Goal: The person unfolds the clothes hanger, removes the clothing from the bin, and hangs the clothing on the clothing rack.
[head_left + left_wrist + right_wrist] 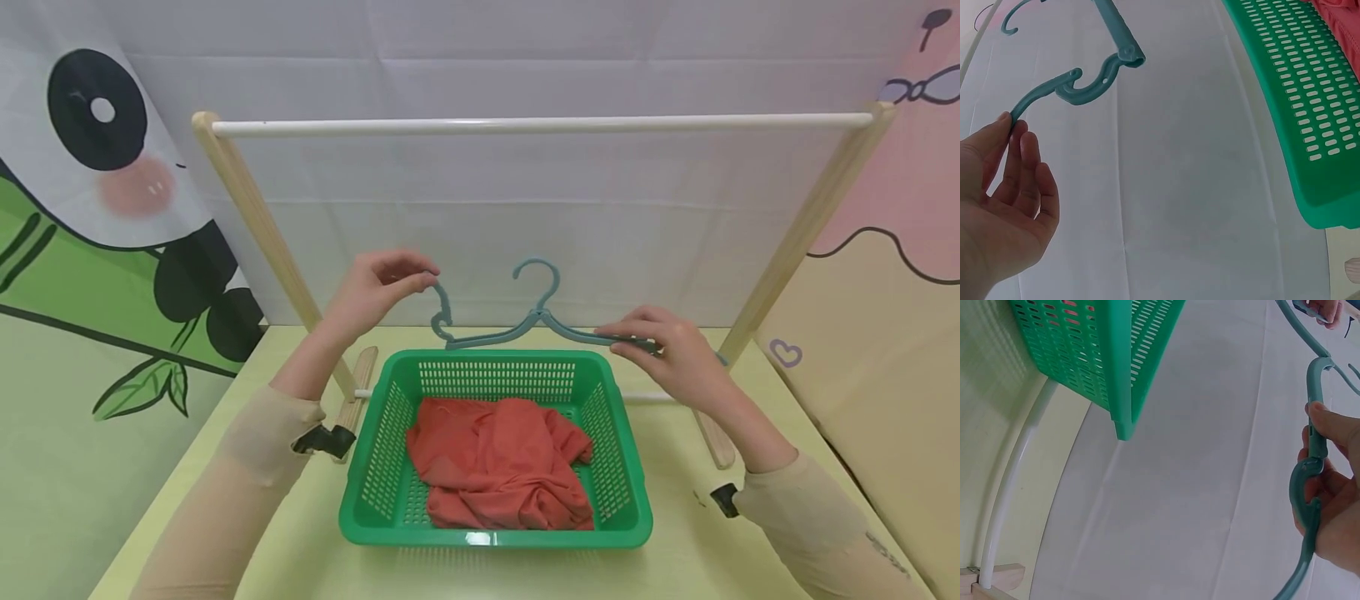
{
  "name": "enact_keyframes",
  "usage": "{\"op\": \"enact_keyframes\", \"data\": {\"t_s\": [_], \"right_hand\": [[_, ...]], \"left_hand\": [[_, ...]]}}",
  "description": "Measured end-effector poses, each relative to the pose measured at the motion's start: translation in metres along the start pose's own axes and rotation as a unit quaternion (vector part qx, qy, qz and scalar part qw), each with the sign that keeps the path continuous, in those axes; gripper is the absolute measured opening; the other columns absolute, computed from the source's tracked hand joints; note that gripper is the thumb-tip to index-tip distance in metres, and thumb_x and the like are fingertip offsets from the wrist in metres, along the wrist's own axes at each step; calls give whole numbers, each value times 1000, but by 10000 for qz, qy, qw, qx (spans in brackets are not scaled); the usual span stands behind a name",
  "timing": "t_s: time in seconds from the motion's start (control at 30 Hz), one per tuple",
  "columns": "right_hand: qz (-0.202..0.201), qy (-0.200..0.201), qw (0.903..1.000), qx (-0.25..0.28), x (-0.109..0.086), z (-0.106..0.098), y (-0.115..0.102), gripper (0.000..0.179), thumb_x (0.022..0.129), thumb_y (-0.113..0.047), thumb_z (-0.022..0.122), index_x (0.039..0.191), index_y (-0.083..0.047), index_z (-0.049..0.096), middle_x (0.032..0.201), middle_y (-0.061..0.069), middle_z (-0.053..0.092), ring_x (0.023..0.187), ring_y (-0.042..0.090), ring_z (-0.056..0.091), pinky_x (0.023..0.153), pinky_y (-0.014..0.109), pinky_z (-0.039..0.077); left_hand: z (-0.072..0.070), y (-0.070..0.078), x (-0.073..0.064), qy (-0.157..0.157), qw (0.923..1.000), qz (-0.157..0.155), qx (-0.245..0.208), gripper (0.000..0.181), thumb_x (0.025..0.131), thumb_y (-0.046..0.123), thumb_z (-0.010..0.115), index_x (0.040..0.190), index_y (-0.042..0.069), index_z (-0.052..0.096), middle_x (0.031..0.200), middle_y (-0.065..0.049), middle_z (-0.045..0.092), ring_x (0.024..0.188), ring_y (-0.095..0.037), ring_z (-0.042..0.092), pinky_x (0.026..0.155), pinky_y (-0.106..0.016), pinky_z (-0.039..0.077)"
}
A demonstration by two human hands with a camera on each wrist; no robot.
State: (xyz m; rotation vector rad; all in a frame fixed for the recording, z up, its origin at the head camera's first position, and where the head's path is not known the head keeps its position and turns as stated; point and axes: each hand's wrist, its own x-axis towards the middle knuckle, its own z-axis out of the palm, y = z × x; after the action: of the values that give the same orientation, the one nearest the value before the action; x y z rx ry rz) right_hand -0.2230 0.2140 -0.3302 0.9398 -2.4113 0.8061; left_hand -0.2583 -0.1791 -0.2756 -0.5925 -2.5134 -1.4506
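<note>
A teal folding plastic hanger [540, 315] is held up above the back rim of a green basket, its hook pointing upward. Between thumb and fingers, my left hand [386, 287] pinches the tip of a hinged end piece [1044, 90], which stands bent up from the hanger's arm. My right hand [667, 346] grips the opposite arm near its end joint; in the right wrist view the other end piece [1304, 550] hangs past the fingers. Crumpled red cloth [502, 458] lies inside the green basket [495, 537].
A rack with wooden posts [258, 221] and a white top rail [540, 125] stands behind the basket. Its white lower bar [1013, 462] runs low behind the basket. A white sheet [487, 250] hangs at the back, and printed cartoon panels flank the yellow table [300, 533].
</note>
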Motion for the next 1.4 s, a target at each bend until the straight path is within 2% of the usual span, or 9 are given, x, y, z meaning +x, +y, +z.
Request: {"op": "enact_keyframes", "data": {"t_s": [0.2, 0.33, 0.63, 0.8, 1.0, 1.13, 1.4], "right_hand": [[76, 63, 9999, -39, -1, -4, 3, 31, 84, -3, 75, 112, -17, 75, 96, -3, 68, 80, 0, 52, 64, 17, 42], [39, 192, 9998, 9, -1, -5, 4, 33, 82, -1, 76, 111, -17, 76, 96, -3, 68, 81, -1, 53, 65, 15, 41], [-63, 367, 9993, 83, -4, -7, 7, 33, 81, 3, 76, 109, -16, 76, 95, -2, 69, 80, -2, 53, 65, 14, 40], [-36, 443, 9990, 58, -6, -10, 8, 32, 82, 1, 75, 109, -17, 76, 96, -2, 69, 81, -2, 53, 65, 15, 39], [64, 530, 9985, 83, -6, -12, 8, 31, 82, 1, 75, 109, -15, 76, 96, 0, 69, 83, -4, 54, 67, 14, 41], [105, 602, 9980, 152, -4, -13, 8, 30, 83, 2, 75, 109, -14, 76, 95, 0, 69, 83, -5, 53, 67, 12, 42], [-60, 749, 9971, 77, -5, -9, 11, 31, 81, 2, 77, 108, -14, 76, 96, 0, 70, 83, -4, 52, 64, 12, 42]], "left_hand": [[-13, -13, -5, 203, 9997, 108, 0, 24, 94, 22, 69, 110, 5, 71, 99, 17, 70, 92, -3, 68, 84, -19, 52], [-20, -21, -8, 248, 9996, 102, 0, 23, 95, 20, 68, 111, 5, 71, 96, 20, 69, 91, -2, 67, 84, -18, 52], [-23, -30, -15, 138, 9998, -70, 97, 24, 95, 25, 68, 111, 7, 70, 96, 14, 69, 90, -5, 66, 84, -18, 52], [-25, -34, -19, 167, 9996, -224, 101, 25, 95, 26, 67, 112, 7, 69, 95, 14, 70, 89, -5, 65, 83, -18, 52], [-27, -39, -23, 173, 9994, -246, 149, 25, 95, 24, 67, 111, 6, 69, 94, 12, 69, 89, -10, 66, 80, -17, 52], [-29, -43, -24, 201, 9992, -306, 163, 26, 95, 26, 67, 111, 6, 69, 95, 9, 70, 88, -7, 65, 80, -18, 52], [-28, -55, -30, 194, 9992, -338, 128, 22, 95, 21, 67, 110, 5, 67, 90, 15, 67, 86, -4, 62, 80, -18, 52]]}}
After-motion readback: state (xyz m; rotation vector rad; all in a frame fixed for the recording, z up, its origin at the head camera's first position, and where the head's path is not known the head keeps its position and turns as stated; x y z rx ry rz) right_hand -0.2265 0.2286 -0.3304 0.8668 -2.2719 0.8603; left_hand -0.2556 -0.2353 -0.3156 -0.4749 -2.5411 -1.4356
